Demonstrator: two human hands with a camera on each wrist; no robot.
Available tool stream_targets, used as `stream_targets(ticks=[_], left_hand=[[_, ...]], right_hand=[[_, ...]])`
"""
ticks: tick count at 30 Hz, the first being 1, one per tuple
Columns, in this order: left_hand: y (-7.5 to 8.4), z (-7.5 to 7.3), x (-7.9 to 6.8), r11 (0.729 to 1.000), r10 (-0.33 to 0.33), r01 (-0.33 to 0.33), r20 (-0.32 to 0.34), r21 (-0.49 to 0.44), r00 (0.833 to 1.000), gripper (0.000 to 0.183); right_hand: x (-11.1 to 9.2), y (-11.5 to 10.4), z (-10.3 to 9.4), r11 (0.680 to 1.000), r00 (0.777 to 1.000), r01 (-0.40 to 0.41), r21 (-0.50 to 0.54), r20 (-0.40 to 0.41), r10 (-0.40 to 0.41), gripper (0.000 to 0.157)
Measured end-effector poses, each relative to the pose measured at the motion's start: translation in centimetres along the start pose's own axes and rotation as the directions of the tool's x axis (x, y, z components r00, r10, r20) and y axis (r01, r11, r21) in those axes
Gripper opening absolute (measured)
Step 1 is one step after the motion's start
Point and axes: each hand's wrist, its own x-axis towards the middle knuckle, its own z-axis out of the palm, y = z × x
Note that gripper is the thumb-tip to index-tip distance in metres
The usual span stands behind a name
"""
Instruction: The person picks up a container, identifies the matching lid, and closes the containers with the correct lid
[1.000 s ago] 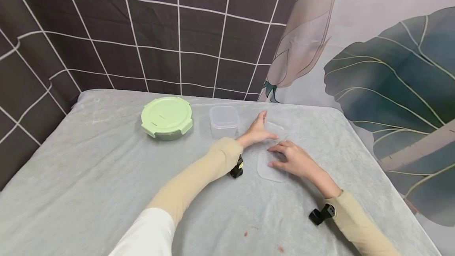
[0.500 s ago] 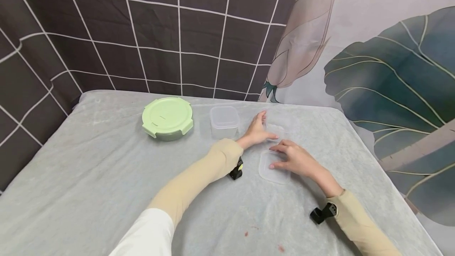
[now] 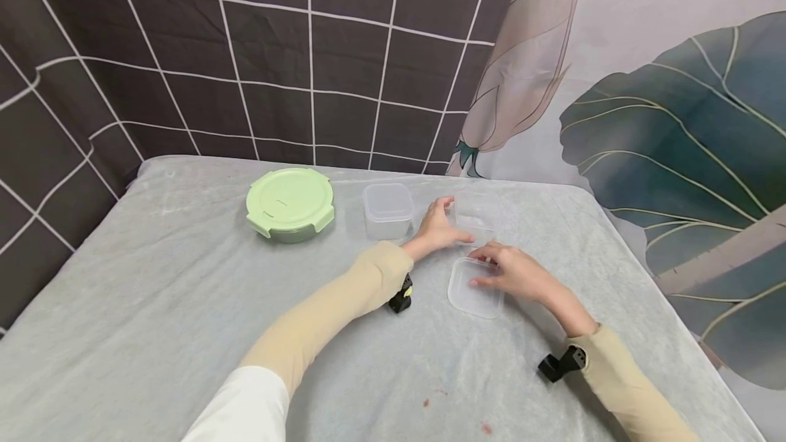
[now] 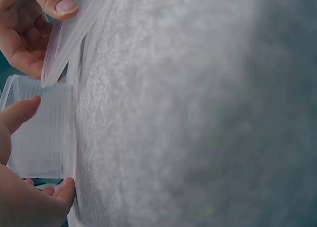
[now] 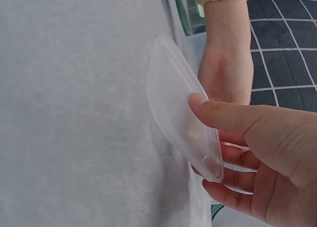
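My left hand (image 3: 437,229) holds a clear square plastic container (image 3: 474,215) at the back right of the cloth-covered table. In the left wrist view its thumb and fingers lie on either side of the ribbed container (image 4: 47,135). Just in front, my right hand (image 3: 514,274) pinches a translucent square lid (image 3: 468,295) by its edge. The right wrist view has the thumb on the lid's face (image 5: 171,95) and the fingers behind it. The lid is tilted, and one corner of it overlaps the container in the left wrist view.
Left of my left hand stands another square plastic container (image 3: 388,213) with its lid on. Farther left is a round container with a green clip lid (image 3: 288,200). The grey cloth (image 3: 184,305) ends at a dark grid-patterned curtain (image 3: 258,53) behind.
My left hand has moved slightly left and the container has shifted with it. The lid in my right hand has edged slightly right, its rim now showing more clearly.
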Motion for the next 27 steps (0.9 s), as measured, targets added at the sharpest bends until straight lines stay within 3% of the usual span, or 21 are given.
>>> stream_targets(ticks=[7,13,27], left_hand=[[0.0,-0.5,0.2,0.996,0.0,0.007,0.082,-0.086,0.997,0.098],[0.2,-0.7,0.0,0.998,-0.01,0.018,0.116,-0.062,0.993,0.094],[-0.3,-0.7,0.0,0.998,0.039,-0.033,0.115,-0.054,0.993,0.092]], right_hand=[[0.2,0.2,-0.7,0.998,0.999,0.03,0.048,0.018,-0.031,0.022],[-0.1,0.5,-1.2,0.996,0.999,0.031,0.079,0.04,-0.035,0.016],[-0.8,0.4,-2.3,0.991,0.996,-0.017,0.13,0.086,0.006,0.013]])
